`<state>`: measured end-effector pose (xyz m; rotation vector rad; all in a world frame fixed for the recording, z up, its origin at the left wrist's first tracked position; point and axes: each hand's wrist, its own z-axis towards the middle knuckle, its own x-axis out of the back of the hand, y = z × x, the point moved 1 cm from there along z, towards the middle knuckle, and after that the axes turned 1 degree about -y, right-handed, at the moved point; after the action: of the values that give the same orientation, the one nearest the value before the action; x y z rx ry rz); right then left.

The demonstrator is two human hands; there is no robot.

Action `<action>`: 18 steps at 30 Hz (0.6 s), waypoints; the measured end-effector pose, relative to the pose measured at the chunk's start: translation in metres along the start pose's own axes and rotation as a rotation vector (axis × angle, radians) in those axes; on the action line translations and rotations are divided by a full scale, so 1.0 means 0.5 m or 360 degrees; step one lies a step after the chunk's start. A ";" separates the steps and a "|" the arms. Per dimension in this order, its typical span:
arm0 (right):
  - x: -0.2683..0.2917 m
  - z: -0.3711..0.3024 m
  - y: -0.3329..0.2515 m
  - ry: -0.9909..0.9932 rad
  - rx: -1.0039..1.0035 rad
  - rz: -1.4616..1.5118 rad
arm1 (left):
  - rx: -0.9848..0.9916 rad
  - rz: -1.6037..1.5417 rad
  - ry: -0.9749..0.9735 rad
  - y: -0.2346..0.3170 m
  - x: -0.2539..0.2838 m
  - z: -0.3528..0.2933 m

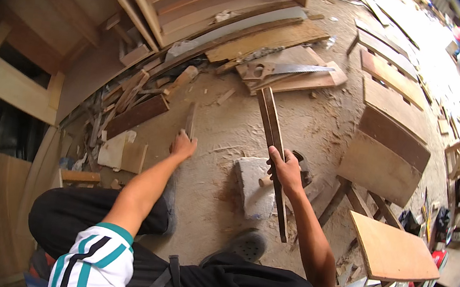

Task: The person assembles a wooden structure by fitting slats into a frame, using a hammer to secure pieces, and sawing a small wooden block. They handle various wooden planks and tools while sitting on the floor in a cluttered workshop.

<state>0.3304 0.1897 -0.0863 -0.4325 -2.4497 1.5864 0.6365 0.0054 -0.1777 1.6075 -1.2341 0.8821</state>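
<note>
Strip (271, 120) of wood lies across the right hand (286, 171), gripped near its middle, probably so that neither end pulls it down: one end points ahead of the fingers, the other runs back past the wrist. A seam along it suggests two pieces face to face, though that is uncertain. Just beneath this hand a white block (252, 198) lies on the floor (218, 168), with a wooden-handled tool (265, 181) partly hidden by the fingers. Well ahead, a saw (295, 69) rests on boards (313, 83), perhaps to keep it clear of the dust; scraps (123, 97) heap up left of the left hand (184, 146). The right hand is closed firmly, thumb along the strip. The left hand is curled, fingers touching the near end of a stick (191, 116); whether they clamp it, I cannot tell.
</note>
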 end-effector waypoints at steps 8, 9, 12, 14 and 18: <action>-0.099 0.075 -0.050 -0.0169 0.0238 -0.0073 | -0.0027 0.0415 0.0838 -0.193 0.368 0.134; -0.085 0.082 -0.042 -0.0153 0.0246 -0.0078 | 0.0053 0.0438 0.0755 -0.170 0.393 0.129; -0.094 0.064 -0.047 -0.0144 0.0256 0.0011 | 0.0112 0.0515 0.0710 -0.189 0.425 0.146; -0.100 0.058 -0.047 -0.0117 0.0248 0.0040 | -0.0041 0.0583 0.0784 -0.201 0.400 0.178; -0.022 0.034 -0.056 0.0043 0.0240 0.0091 | -0.0529 0.0158 0.0643 0.067 0.257 0.137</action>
<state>0.3313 0.1605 -0.0678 -0.4991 -2.2975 1.7608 0.6368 -0.1044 -0.0762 1.0510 -1.1075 0.9511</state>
